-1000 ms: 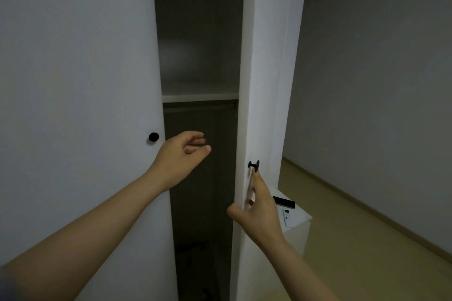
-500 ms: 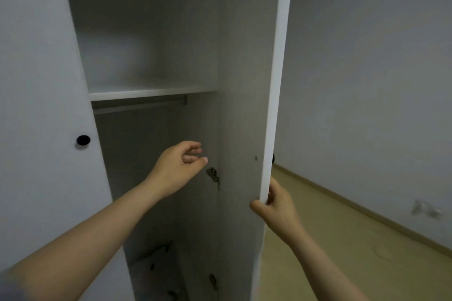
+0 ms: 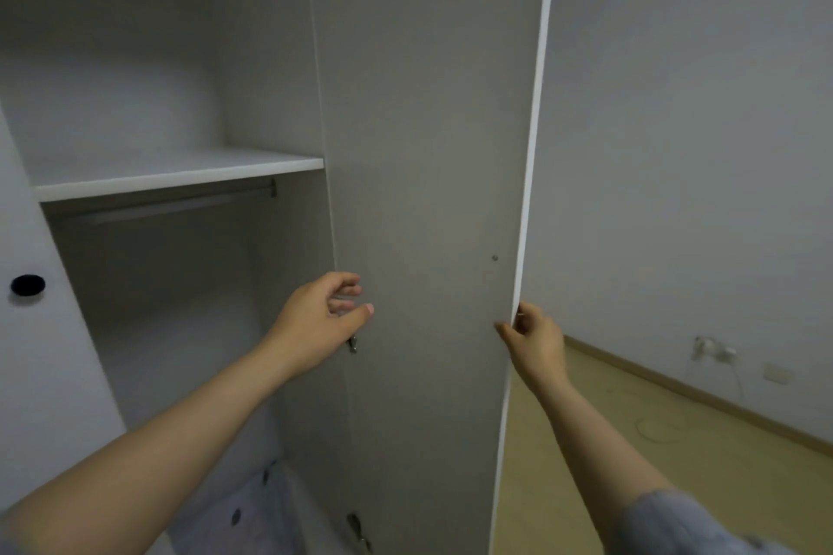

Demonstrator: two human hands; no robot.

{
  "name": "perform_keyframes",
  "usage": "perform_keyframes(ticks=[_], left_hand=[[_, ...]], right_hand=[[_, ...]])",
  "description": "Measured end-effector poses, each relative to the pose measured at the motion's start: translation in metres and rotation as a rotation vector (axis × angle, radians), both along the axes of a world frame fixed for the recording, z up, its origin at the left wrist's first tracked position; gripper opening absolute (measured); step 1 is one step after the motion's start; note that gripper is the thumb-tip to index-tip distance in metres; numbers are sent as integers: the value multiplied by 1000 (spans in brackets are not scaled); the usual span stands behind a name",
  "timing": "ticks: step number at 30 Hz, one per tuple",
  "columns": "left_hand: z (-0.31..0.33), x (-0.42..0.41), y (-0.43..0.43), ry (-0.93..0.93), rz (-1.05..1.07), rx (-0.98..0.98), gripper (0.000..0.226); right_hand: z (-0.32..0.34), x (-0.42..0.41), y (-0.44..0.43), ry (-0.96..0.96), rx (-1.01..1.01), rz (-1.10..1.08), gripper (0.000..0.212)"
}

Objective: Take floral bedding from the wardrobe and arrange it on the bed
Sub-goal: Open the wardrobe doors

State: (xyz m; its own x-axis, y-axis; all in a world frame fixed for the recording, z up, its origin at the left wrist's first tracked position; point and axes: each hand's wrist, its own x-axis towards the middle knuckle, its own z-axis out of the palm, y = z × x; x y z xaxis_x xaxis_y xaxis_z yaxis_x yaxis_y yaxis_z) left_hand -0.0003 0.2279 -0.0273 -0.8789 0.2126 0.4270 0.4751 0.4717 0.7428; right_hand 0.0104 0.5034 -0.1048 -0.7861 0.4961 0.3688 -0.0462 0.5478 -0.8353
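The white wardrobe (image 3: 180, 169) stands open in front of me. Its right door (image 3: 428, 149) is swung wide, inner face toward me. My right hand (image 3: 534, 342) grips the door's outer edge below mid-height. My left hand (image 3: 322, 320) hovers in front of the opening near the hinge side, fingers loosely curled and holding nothing. At the bottom of the wardrobe lies pale bedding with dark floral spots (image 3: 252, 505), partly hidden by my left forearm.
The left door (image 3: 40, 329) with a black knob (image 3: 28, 285) stays closed. A shelf and a hanging rail (image 3: 180, 203) cross the interior. To the right are wooden floor (image 3: 653, 442), a wall, a plugged cable (image 3: 712, 351) and a socket.
The right door has swung from nearly shut to wide open, my right hand moving from near the knob to the door's edge. The view turned, hiding the small white table.
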Motion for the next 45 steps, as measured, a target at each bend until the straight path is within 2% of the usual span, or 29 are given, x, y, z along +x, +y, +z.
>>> perform_keyframes(ticks=[2,5,8,11,14,20,27,34,40,45], left_hand=[[-1,-1,3,0,-6,-1,49],[-5,-5,3,15,2,-14,38],[-9,-7,-3,25,14,-22,36],[-16,-7,-16,12,19,-1,37],[-20,-6,-35,1,27,-2,37],[-13,-8,-114,45,136,4,34],[-7,-1,-209,277,474,-202,45],[0,-11,-256,261,727,-266,60],[-4,-35,-256,251,884,-213,50],[-3,-49,-250,261,1035,-200,26]], right_hand=[[-2,5,-4,55,-18,-42,19],[-8,23,-24,262,36,-134,34],[-11,36,-50,364,122,-23,33],[-12,35,-75,291,180,146,30],[-8,28,-98,229,215,227,30],[6,1,-169,232,243,356,30],[18,-34,-257,259,225,505,28],[29,-72,-308,279,168,683,26],[33,-130,-330,306,124,905,25],[32,-173,-341,268,62,1100,23]])
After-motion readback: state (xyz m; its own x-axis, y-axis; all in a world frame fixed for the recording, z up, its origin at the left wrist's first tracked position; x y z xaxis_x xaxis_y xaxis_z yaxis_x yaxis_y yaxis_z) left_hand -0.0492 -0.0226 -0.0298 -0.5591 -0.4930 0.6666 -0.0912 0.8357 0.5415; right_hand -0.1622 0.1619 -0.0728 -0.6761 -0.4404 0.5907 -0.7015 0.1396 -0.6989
